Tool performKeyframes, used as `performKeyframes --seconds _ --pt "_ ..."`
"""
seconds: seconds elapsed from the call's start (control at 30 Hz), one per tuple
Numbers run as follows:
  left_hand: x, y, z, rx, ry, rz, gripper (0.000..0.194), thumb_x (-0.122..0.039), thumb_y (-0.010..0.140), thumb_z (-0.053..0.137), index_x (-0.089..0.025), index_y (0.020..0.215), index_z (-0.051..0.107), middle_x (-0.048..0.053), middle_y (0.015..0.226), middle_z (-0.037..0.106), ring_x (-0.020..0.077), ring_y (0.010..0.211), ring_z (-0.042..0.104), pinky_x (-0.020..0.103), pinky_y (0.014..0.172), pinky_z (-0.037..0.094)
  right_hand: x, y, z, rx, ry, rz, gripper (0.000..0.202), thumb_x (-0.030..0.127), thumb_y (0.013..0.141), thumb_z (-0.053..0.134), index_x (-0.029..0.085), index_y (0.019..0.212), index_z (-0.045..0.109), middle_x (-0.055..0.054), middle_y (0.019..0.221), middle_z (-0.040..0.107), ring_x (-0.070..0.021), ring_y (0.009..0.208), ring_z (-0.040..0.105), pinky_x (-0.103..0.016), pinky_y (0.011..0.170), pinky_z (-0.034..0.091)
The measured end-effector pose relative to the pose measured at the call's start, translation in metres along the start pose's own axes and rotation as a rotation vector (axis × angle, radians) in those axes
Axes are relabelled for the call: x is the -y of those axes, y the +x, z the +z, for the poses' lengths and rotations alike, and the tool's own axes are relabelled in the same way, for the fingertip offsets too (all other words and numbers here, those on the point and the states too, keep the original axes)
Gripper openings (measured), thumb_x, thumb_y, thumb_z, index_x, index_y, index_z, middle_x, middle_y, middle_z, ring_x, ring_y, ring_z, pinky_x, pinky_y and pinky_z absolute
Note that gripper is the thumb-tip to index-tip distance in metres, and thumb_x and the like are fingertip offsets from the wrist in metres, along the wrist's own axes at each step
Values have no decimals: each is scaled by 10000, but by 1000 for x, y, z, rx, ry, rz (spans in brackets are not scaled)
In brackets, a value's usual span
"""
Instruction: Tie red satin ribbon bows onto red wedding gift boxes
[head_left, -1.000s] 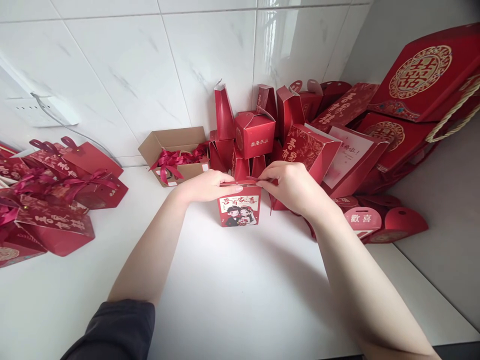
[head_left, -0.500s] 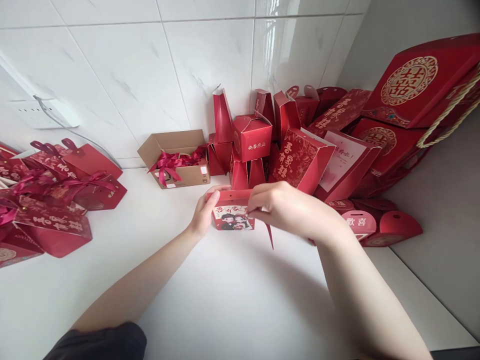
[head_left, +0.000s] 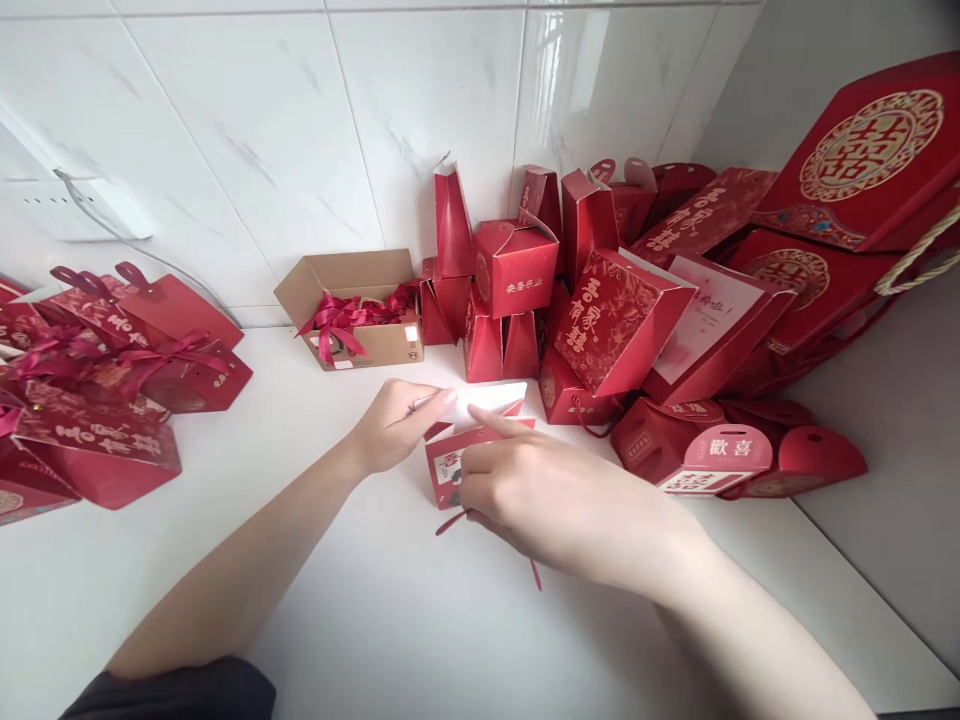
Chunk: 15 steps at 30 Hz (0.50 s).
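A small red gift box [head_left: 442, 475] with a cartoon couple on its front stands before me, its top spread apart so the white inside of the back panel shows. My left hand [head_left: 397, 425] pinches the back panel's upper left edge between thumb and fingers. Over the front of the box is my right hand [head_left: 517, 480], its index finger stretched into the opening and the other fingers curled. Out from under those curled fingers stick two ends of a dark red ribbon [head_left: 451, 523]; the grip on it is partly hidden. My right hand covers most of the picture.
A cardboard box [head_left: 375, 345] of red ribbons stands at the tiled wall. To its right, red gift boxes [head_left: 517, 270] pile up, with large gift bags [head_left: 870, 160] in the corner. More ribboned boxes [head_left: 112, 440] lie at left, below a wall socket [head_left: 82, 210].
The gift box's top has come apart, with its white inside now showing. My right hand has moved down and left across its front. The box sits lower in view.
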<state>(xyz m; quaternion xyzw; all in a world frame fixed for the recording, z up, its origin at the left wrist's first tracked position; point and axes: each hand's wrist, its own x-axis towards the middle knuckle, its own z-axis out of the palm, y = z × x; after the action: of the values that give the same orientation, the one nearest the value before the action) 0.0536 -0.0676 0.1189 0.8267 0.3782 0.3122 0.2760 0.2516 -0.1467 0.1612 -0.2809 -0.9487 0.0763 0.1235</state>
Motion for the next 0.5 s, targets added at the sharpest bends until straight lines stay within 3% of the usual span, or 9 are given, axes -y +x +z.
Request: performKeyframes --seconds 0.07,0.13,0.23,0.3,0.37,0.5 --pt "2 -1 1 -155 125 118 474 -336 995 385 -177 623 633 -1 525 569 117 497 508 268 488 371 0 6 7 95 -134 -8 242 -56 733 536 139 687 671 -29 668 624 -147 602 575 -465 1088 399" --pt "8 0 2 -279 254 324 347 -259 983 417 -198 827 721 -1 635 688 127 569 608 260 545 447 5 11 13 184 -193 8 229 -49 700 552 139 716 682 -40 680 642 -177 658 619 -528 1144 322" --pt "20 4 2 -367 316 652 263 -164 936 490 -209 1049 722 15 888 781 146 730 718 250 650 535 20 14 13 342 -188 19 162 2 688 606 133 717 696 -70 691 676 -215 697 662 -595 1172 233" --pt "26 7 0 -322 278 744 281 -145 926 496 -197 1099 711 38 989 778 162 835 739 249 699 558 33 14 8 496 -136 8 130 23 693 624 131 703 698 -72 695 689 -201 671 671 -584 1187 205" --pt "29 8 -2 -208 240 743 282 -161 932 490 -203 1101 712 34 984 779 157 828 743 240 681 559 43 15 3 651 -76 -25 173 -10 690 606 134 709 700 -56 693 696 -179 654 672 -583 1194 185" --pt "25 7 -3 -89 229 690 265 -194 946 479 -225 1019 731 9 884 786 135 692 728 229 593 528 48 16 -1 703 -74 -5 160 -2 668 644 129 733 709 -63 704 702 -182 652 667 -608 1181 190"
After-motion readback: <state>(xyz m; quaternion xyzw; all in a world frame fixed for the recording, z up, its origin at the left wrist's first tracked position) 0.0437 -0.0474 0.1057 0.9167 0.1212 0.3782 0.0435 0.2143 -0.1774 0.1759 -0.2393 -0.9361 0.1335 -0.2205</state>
